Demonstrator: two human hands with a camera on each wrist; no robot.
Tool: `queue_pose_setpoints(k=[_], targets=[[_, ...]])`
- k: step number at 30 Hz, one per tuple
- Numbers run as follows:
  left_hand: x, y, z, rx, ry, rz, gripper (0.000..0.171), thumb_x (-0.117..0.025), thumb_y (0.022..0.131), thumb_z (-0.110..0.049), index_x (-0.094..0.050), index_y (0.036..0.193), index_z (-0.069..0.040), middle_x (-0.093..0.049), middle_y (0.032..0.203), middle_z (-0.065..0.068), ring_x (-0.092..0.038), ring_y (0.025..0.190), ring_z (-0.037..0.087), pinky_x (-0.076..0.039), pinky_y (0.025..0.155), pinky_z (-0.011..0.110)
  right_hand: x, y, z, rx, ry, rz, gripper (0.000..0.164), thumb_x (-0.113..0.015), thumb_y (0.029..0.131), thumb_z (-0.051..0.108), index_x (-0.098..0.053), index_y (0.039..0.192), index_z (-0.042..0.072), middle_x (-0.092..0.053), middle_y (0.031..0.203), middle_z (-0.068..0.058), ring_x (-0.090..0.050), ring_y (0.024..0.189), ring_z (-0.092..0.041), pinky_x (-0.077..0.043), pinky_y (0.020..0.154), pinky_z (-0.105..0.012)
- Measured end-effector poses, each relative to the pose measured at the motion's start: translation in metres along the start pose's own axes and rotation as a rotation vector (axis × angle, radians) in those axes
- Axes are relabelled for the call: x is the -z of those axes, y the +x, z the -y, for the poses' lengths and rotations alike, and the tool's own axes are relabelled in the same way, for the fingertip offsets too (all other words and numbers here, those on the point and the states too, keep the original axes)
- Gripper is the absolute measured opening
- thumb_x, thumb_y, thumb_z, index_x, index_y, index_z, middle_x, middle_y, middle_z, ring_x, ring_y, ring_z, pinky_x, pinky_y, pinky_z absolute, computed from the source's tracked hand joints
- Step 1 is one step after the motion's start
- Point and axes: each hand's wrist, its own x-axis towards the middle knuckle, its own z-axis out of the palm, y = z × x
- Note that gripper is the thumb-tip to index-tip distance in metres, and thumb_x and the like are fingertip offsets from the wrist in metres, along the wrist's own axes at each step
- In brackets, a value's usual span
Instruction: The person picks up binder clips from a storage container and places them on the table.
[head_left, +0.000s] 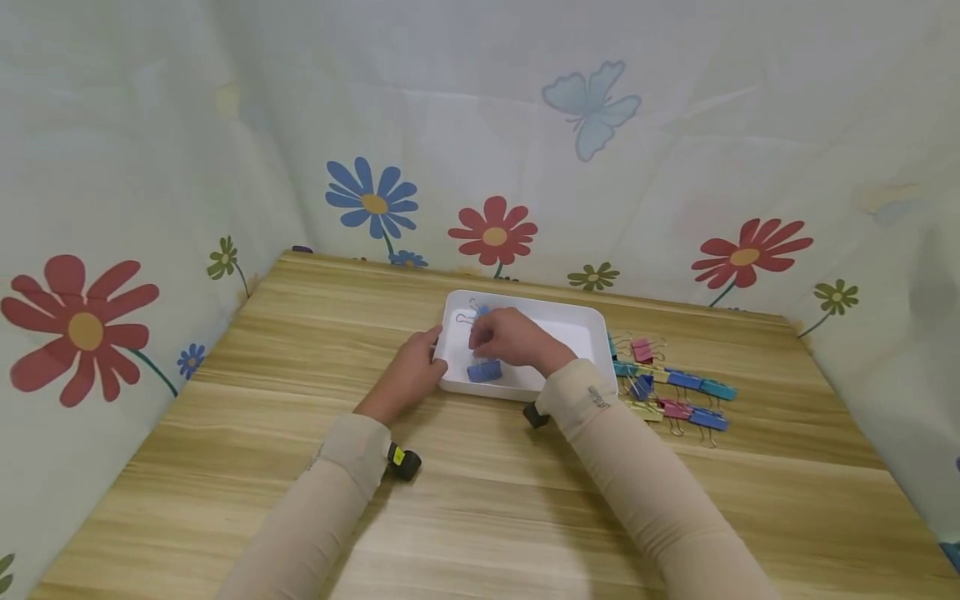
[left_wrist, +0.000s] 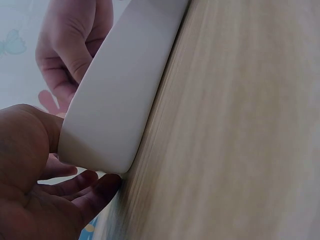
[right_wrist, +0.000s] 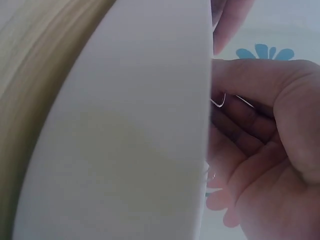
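A shallow white tray (head_left: pixel 525 388) sits on the table. At its left end my left hand (head_left: pixel 408 372) holds it, thumb at the rim and fingers against the outside wall (left_wrist: pixel 95 135). Over the tray's left half, my right hand (head_left: pixel 517 337) bends its fingers and thumb together at the wire handle of a blue binder clip (head_left: pixel 484 371). A wire loop (right_wrist: pixel 218 101) shows between thumb and fingers in the right wrist view. Behind the fingers lies another blue clip (head_left: pixel 482 311), partly hidden, with wire handles (head_left: pixel 467 317) sticking out. The tray wall hides the right fingertips in the wrist views.
Right of the tray, several binder clips lie in loose rows, among them a pink one (head_left: pixel 642 350), a teal one (head_left: pixel 718 388) and a blue one (head_left: pixel 708 418). A flower-printed curtain (head_left: pixel 465 125) hangs behind the wooden table (head_left: pixel 300 333).
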Motion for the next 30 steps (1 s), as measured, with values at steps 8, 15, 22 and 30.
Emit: queue_pose_setpoints(k=[8, 15, 22, 30], targets=[[-0.002, 0.0, -0.003, 0.02, -0.002, 0.01, 0.066, -0.051, 0.088, -0.011, -0.03, 0.15, 0.001, -0.048, 0.139, 0.023, -0.052, 0.125, 0.029, -0.041, 0.109, 0.045, 0.009, -0.013, -0.007, -0.045, 0.035, 0.028, 0.005, -0.07, 0.086, 0.014, -0.074, 0.084, 0.015, -0.07, 0.08, 0.001, -0.063, 0.072, -0.014, -0.053, 0.069, -0.026], [-0.001, -0.001, -0.003, 0.045, 0.013, 0.017, 0.065, -0.049, 0.09, -0.012, -0.029, 0.151, -0.001, -0.046, 0.141, 0.022, -0.049, 0.127, 0.029, -0.039, 0.111, 0.045, 0.019, -0.024, -0.009, -0.075, 0.049, 0.02, 0.005, -0.07, 0.086, 0.015, -0.074, 0.085, 0.017, -0.071, 0.082, 0.003, -0.062, 0.076, -0.014, -0.053, 0.072, -0.028], [-0.001, -0.003, -0.004, 0.055, 0.014, 0.025, 0.066, -0.05, 0.09, -0.013, -0.028, 0.152, -0.002, -0.045, 0.143, 0.021, -0.048, 0.129, 0.03, -0.038, 0.112, 0.046, 0.03, -0.034, -0.019, -0.11, 0.133, -0.085, 0.007, -0.069, 0.086, 0.02, -0.073, 0.09, 0.016, -0.071, 0.087, 0.002, -0.062, 0.082, -0.017, -0.051, 0.075, -0.031], [-0.001, -0.004, -0.006, 0.074, -0.003, 0.045, 0.067, -0.048, 0.09, -0.012, -0.025, 0.153, -0.002, -0.04, 0.147, 0.021, -0.044, 0.134, 0.03, -0.035, 0.114, 0.047, 0.041, -0.049, -0.031, -0.177, 0.384, -0.261, 0.015, -0.069, 0.087, 0.021, -0.071, 0.099, 0.012, -0.07, 0.097, -0.004, -0.066, 0.09, -0.019, -0.054, 0.085, -0.039]])
